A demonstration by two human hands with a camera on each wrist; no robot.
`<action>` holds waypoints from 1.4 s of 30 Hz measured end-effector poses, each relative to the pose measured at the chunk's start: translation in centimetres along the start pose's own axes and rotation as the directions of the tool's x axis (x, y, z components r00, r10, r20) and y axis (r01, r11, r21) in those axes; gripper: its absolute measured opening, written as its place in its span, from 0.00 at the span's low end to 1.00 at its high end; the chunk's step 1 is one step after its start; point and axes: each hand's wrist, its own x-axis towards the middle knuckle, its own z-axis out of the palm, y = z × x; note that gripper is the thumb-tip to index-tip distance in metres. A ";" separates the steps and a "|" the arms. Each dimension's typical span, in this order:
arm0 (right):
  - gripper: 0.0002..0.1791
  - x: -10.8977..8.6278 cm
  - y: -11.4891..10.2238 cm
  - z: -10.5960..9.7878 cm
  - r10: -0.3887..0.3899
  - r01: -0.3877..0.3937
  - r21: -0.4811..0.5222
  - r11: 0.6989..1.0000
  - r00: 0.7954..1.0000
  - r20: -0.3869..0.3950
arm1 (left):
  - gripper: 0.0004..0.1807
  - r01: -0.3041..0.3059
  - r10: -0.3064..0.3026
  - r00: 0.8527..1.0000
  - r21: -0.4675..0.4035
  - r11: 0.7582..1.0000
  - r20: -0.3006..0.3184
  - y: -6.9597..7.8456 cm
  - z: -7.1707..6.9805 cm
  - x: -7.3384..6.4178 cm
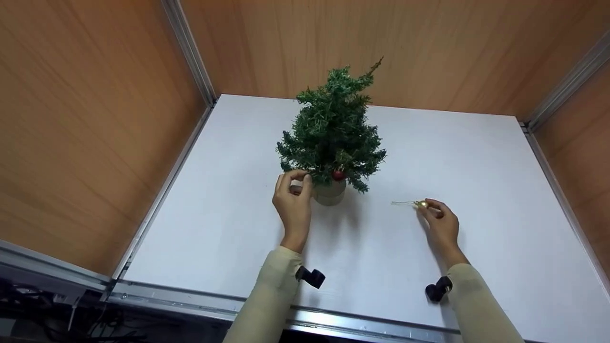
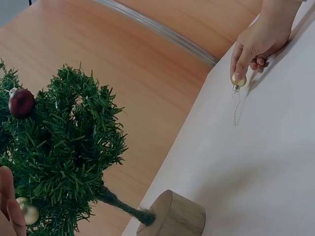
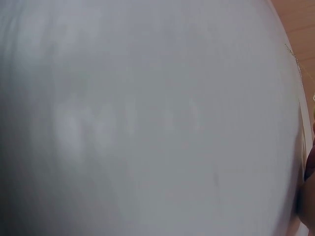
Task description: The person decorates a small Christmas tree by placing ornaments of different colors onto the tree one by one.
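Observation:
A small artificial Christmas tree (image 1: pixel 333 124) stands on a round wooden base (image 2: pixel 184 216). My left hand (image 1: pixel 293 200) is at its lower left branches, thumb and index tips close together; whether they pinch a branch is hidden. Beside these fingers (image 2: pixel 17 216), a gold ball ornament (image 2: pixel 30 212) shows among the needles. A red ball ornament (image 1: pixel 338 175) hangs low on the front of the tree. To the right, my right hand (image 1: pixel 442 226) pinches another gold ball ornament (image 2: pixel 238 81) just above the tabletop, its thin thread loop (image 1: pixel 402 203) pointing toward the tree.
The white tabletop (image 1: pixel 214 200) has wood-grain panels (image 1: pixel 429 47) at the back and both sides. Metal rails (image 1: pixel 162 190) run along its edges. Dark cables (image 1: pixel 43 309) lie beyond the front left corner.

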 end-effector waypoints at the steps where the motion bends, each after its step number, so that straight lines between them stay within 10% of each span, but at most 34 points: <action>1: 0.25 0.0 0.0 0.0 0.002 -0.002 0.003 1.000 1.000 0.000 | 0.04 0.001 -0.001 1.000 -0.003 1.000 -0.002 0.0 -0.1 0.1; 42: 0.24 -0.2 -0.2 -0.1 -0.005 0.005 0.004 1.000 1.000 -0.026 | 0.08 -0.016 0.016 1.000 0.005 1.000 -0.009 -0.5 -1.6 0.0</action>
